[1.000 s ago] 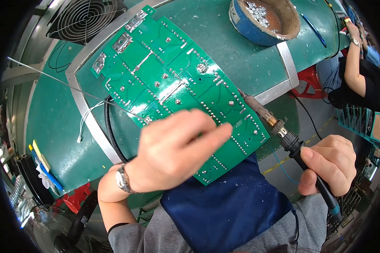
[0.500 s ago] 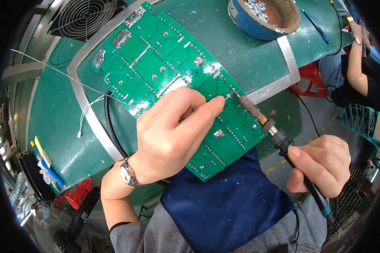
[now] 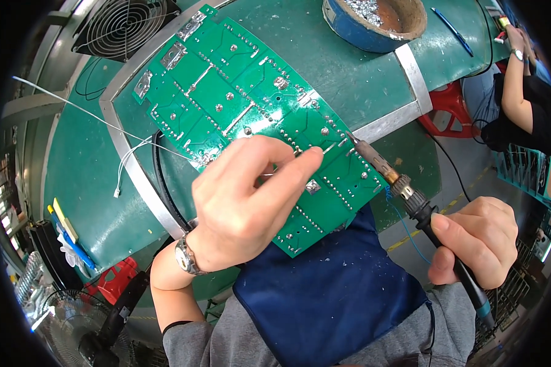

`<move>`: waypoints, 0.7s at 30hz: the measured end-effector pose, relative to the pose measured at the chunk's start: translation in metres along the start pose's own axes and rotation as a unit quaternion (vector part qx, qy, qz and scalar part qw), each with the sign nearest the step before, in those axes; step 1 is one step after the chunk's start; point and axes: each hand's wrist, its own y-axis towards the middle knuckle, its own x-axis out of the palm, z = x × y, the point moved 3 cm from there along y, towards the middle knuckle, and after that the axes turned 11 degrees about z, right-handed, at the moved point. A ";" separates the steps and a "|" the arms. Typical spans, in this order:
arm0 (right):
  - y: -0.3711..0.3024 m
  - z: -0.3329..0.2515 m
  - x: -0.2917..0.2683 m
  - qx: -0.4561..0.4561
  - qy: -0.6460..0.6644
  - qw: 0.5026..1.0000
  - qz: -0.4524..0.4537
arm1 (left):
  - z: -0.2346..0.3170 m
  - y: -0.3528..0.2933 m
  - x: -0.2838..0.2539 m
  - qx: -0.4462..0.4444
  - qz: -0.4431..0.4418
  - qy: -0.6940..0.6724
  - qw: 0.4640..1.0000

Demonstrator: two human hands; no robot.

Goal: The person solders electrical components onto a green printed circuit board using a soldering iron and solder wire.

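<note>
Circuit board: one large green soldered board (image 3: pixel 257 122), on green tabletop's (image 3: pixel 86 177) near edge.
Left hand (image 3: pixel 245 205): fingers pinching thin solder wire (image 3: pixel 104 122).
Right hand (image 3: pixel 477 241): fingers wrapped around one black-handled soldering iron (image 3: pixel 410 199).
Bowl: one blue round bowl (image 3: pixel 373 21), far edge.

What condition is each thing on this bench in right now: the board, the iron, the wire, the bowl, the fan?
Green circuit board: lying flat, solder side up.
Soldering iron: gripped in right hand, tip on board.
Solder wire: pinched in left hand.
Blue bowl: upright, holding silvery scraps.
Fan: spinning cannot be told.
</note>
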 end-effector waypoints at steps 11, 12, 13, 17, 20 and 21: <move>-0.009 0.004 0.005 -0.024 0.008 0.999 0.043 | 0.004 0.001 0.011 0.010 -0.007 -0.008 1.000; -0.009 0.003 0.007 -0.033 0.002 0.998 0.044 | 0.004 0.002 0.012 0.016 -0.005 -0.001 1.000; -0.009 0.001 0.007 -0.033 0.001 0.998 0.045 | 0.005 0.003 0.012 0.022 -0.004 0.006 1.000; -0.008 -0.004 0.013 -0.056 -0.030 0.997 0.049 | 0.008 0.006 0.016 0.031 -0.003 0.027 0.999; -0.006 -0.006 0.011 -0.062 -0.040 0.996 0.050 | 0.011 0.008 0.017 0.026 -0.002 0.029 0.999; -0.006 -0.004 0.012 -0.065 -0.034 0.996 0.049 | 0.011 0.007 0.014 0.018 -0.003 0.029 0.999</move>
